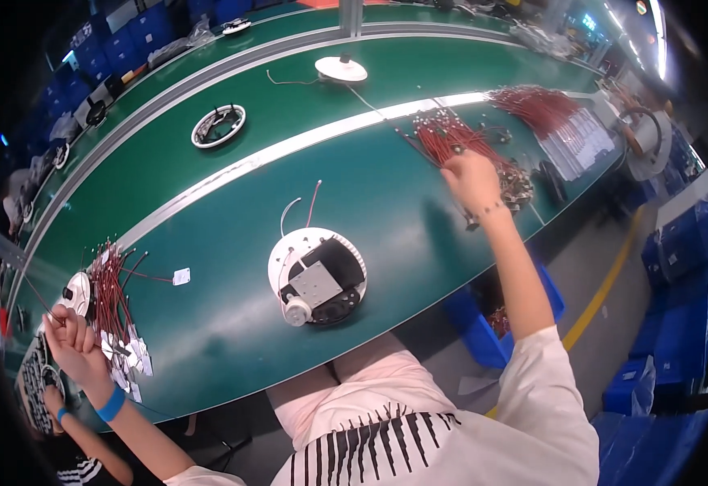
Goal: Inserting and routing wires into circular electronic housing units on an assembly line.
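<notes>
My left hand [78, 350], with a blue band at its wrist, is raised over the left end of the green bench. Its fingers are curled, and a thin dark strand [40, 296] runs up from the fingertips. My right hand [474, 181] reaches into a pile of red wires [443, 134] with small metal-ended parts [518, 190]. Its fingers are bent together; what they pinch is hidden. Between my hands lies a round white unit [315, 282] with a black housing, a square metal plate and two loose leads. Red wires with white tags [123, 324] lie beside my left hand.
Behind the bench [208, 340] runs a green conveyor [147, 158] carrying a white ring [219, 126] and a white disc [340, 70]. More red wires [532, 109] lie at right. A co-worker's hand [54, 398] is at lower left. A blue bin [492, 344] stands below the bench.
</notes>
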`<state>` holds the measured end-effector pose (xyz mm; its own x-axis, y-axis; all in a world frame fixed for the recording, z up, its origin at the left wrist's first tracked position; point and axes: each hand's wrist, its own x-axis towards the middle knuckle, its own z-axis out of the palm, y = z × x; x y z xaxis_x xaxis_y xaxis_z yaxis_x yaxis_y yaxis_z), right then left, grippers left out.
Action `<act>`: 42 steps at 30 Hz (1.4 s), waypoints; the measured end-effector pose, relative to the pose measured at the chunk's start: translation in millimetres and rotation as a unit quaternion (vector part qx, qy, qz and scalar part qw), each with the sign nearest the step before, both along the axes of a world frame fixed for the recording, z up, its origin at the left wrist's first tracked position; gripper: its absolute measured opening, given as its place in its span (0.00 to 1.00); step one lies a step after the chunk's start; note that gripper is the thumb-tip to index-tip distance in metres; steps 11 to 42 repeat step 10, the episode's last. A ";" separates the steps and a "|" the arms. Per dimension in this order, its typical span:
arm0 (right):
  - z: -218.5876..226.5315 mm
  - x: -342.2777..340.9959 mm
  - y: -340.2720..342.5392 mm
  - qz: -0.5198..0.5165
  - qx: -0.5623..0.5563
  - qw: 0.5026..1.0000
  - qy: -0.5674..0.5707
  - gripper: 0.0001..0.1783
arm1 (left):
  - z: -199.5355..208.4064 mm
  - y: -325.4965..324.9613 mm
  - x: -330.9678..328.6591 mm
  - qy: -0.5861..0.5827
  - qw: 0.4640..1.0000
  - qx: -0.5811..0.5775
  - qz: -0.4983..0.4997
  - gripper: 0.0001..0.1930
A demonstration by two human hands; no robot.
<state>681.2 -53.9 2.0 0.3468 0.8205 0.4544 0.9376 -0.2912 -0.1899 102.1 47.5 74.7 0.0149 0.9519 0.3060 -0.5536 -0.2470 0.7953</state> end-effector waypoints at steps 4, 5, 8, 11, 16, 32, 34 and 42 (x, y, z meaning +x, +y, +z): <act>-4.2 11.1 27.5 -0.088 -0.146 0.985 -0.015 0.07 | -0.7 -11.1 25.4 0.022 0.999 -0.040 0.013 0.13; -11.4 21.3 29.1 -0.123 -0.161 0.979 -0.014 0.08 | -6.7 -9.9 36.4 0.025 0.998 -0.052 0.014 0.13; -20.3 32.8 31.6 -0.155 -0.171 0.973 0.019 0.10 | -9.9 -14.5 40.3 0.036 0.998 -0.053 -0.009 0.12; -12.0 40.6 25.5 -0.082 -0.193 0.971 0.119 0.13 | -9.1 -17.6 38.2 0.050 0.997 -0.061 -0.007 0.12; -12.0 40.6 25.5 -0.082 -0.193 0.971 0.119 0.13 | -9.1 -17.6 38.2 0.050 0.997 -0.061 -0.007 0.12; -12.0 40.6 25.5 -0.082 -0.193 0.971 0.119 0.13 | -9.1 -17.6 38.2 0.050 0.997 -0.061 -0.007 0.12; -12.0 40.6 25.5 -0.082 -0.193 0.971 0.119 0.13 | -9.1 -17.6 38.2 0.050 0.997 -0.061 -0.007 0.12; -12.0 40.6 25.5 -0.082 -0.193 0.971 0.119 0.13 | -9.1 -17.6 38.2 0.050 0.997 -0.061 -0.007 0.12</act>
